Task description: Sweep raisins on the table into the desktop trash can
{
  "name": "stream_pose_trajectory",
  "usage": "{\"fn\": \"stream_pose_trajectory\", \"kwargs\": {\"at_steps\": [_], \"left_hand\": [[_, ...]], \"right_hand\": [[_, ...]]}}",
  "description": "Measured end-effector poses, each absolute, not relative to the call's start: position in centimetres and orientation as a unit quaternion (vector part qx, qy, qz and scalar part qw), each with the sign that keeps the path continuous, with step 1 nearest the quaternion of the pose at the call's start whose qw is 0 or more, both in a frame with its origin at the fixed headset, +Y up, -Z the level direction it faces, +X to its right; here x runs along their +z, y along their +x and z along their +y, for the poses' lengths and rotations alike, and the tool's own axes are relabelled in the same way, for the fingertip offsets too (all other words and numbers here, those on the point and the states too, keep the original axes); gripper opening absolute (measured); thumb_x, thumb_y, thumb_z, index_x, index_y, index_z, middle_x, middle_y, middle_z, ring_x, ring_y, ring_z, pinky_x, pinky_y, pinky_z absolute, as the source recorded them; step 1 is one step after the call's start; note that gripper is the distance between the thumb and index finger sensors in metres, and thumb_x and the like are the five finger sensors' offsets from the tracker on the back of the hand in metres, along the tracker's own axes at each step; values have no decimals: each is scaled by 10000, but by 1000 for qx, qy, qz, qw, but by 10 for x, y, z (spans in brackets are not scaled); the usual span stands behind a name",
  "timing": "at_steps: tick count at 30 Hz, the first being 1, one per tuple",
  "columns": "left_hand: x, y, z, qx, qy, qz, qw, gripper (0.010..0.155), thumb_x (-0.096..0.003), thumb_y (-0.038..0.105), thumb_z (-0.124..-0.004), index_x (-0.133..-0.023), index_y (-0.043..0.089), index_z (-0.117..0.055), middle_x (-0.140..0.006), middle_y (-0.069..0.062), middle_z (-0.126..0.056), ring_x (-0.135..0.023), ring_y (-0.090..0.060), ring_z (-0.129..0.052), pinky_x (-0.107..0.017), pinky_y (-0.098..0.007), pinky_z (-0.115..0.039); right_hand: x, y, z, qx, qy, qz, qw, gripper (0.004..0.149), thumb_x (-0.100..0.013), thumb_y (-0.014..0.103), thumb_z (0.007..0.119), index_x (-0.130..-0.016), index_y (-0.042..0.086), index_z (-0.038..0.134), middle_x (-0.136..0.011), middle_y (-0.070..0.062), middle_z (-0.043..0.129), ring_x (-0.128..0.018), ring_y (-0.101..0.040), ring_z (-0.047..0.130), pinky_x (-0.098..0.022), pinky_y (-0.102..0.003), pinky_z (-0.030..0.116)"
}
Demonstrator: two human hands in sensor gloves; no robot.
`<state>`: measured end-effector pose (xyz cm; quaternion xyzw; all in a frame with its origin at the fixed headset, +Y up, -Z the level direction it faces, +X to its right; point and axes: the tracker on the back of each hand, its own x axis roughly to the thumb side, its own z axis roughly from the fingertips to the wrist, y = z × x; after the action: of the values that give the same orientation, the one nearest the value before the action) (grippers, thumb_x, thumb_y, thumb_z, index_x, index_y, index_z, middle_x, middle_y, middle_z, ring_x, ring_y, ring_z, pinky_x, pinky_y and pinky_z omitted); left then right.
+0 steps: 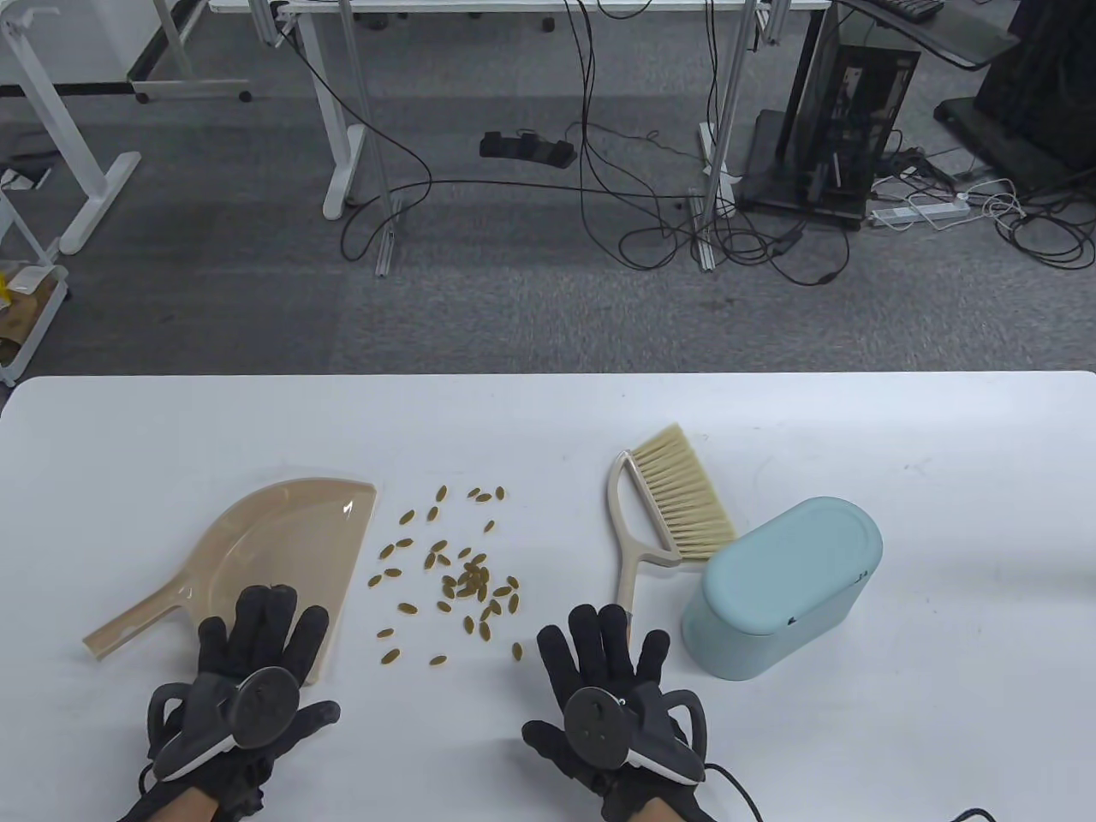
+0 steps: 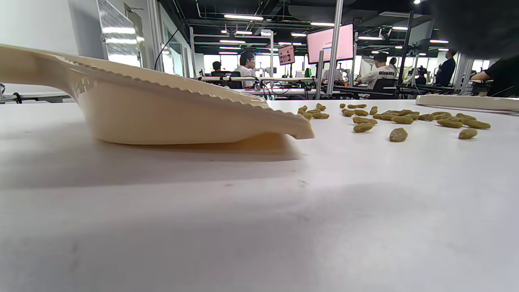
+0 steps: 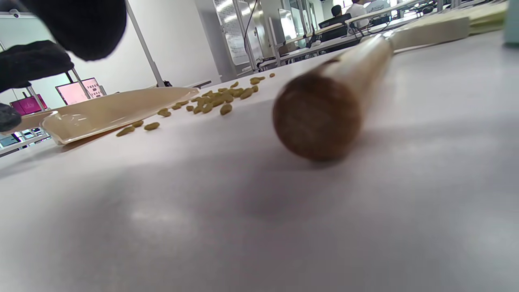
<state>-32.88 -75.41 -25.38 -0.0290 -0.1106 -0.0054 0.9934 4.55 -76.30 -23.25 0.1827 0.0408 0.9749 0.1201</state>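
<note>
Several green-brown raisins point(image 1: 462, 582) lie scattered mid-table between a beige dustpan point(image 1: 274, 556) on the left and a cream brush point(image 1: 676, 505) on the right. A light blue desktop trash can point(image 1: 779, 591) with its lid shut stands right of the brush. My left hand point(image 1: 261, 629) lies flat with fingers spread, the fingertips over the dustpan's near edge. My right hand point(image 1: 599, 642) lies flat and spread, the fingertips by the end of the brush handle point(image 3: 320, 117). Neither hand holds anything. The wrist views show the dustpan point(image 2: 170, 117) and raisins point(image 2: 397, 117) point(image 3: 219, 99) low across the table.
The white table's far edge point(image 1: 548, 377) borders a carpeted floor with desk legs and cables. Bare tabletop point(image 1: 959, 514) lies right of the trash can and behind the raisins.
</note>
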Motion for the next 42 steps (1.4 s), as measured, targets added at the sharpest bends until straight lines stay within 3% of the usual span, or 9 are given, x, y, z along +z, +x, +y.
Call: {"fn": "stream_pose_trajectory", "kwargs": {"at_steps": [7, 9, 11, 16, 23, 28, 31, 38, 42], "left_hand": [[-255, -330, -753, -8, -29, -105, 994, 956, -423, 694, -690, -1120, 353, -133, -1172, -14, 105, -1137, -335, 96, -780, -714, -126], [-256, -333, -752, -1, -27, -101, 995, 954, -424, 692, -692, -1122, 354, -136, -1173, -13, 105, -1137, -335, 98, -780, -714, -122], [-257, -336, -751, 10, -24, -96, 995, 951, -427, 691, -691, -1124, 354, -138, -1176, -14, 103, -1139, -335, 99, -779, -716, -120], [-259, -340, -751, 20, -26, -85, 996, 942, -432, 685, -692, -1127, 354, -149, -1178, -13, 101, -1139, -332, 102, -779, -716, -113], [-260, -345, -754, 22, -42, -70, 996, 936, -432, 682, -694, -1131, 354, -164, -1178, -10, 101, -1138, -328, 108, -779, -715, -103], [-261, -345, -753, 27, -40, -70, 996, 932, -434, 683, -692, -1132, 352, -170, -1182, -13, 93, -1140, -330, 102, -779, -715, -107], [-260, -346, -752, 27, -40, -70, 996, 929, -436, 682, -691, -1133, 351, -174, -1184, -13, 89, -1142, -332, 97, -779, -717, -111], [-261, -346, -752, 32, -40, -69, 996, 922, -439, 680, -690, -1137, 347, -186, -1190, -19, 75, -1148, -336, 80, -782, -718, -127], [-262, -347, -753, 34, -45, -68, 996, 912, -445, 677, -684, -1137, 346, -190, -1190, -19, 71, -1148, -338, 76, -783, -715, -134]], "right_hand": [[-234, 59, -744, 983, 129, -54, 122, 929, -518, 710, 605, -1022, 347, -86, -1155, -133, -36, -1053, -449, 5, -564, -712, -13], [-236, 65, -737, 985, 106, -78, 110, 928, -511, 702, 623, -1027, 341, -58, -1170, -195, 91, -1014, -564, 460, -626, -773, 206], [-239, 70, -735, 992, 65, -71, 79, 936, -496, 697, 657, -1058, 285, 32, -1097, -353, 459, -617, -492, 857, -577, -748, 516], [-248, 57, -747, 991, -36, 122, -44, 887, -507, 717, 668, -1134, 164, 375, -977, -398, 591, -442, -365, 916, -488, -674, 660], [-271, 39, -771, 955, -144, 239, -101, 866, -533, 699, 631, -1052, 7, 590, -841, -347, 804, -362, -307, 978, -473, -624, 724], [-274, 41, -773, 951, -225, 212, -23, 667, -570, 467, 724, -933, -88, 656, -793, -387, 768, -482, -405, 968, -582, -646, 630], [-275, 41, -775, 957, -220, 152, -113, 638, -517, 478, 790, -828, -79, 774, -712, -335, 887, -416, -370, 1039, -568, -639, 655], [-266, 57, -758, 963, -236, 47, -123, 648, -462, 298, 843, -1007, 66, 579, -945, -352, 659, -739, -457, 884, -521, -629, 727], [-265, 60, -734, 974, -215, 50, -46, 697, -492, 293, 805, -1092, 118, 499, -870, -269, 804, -428, -210, 1026, -326, -426, 883]]}}
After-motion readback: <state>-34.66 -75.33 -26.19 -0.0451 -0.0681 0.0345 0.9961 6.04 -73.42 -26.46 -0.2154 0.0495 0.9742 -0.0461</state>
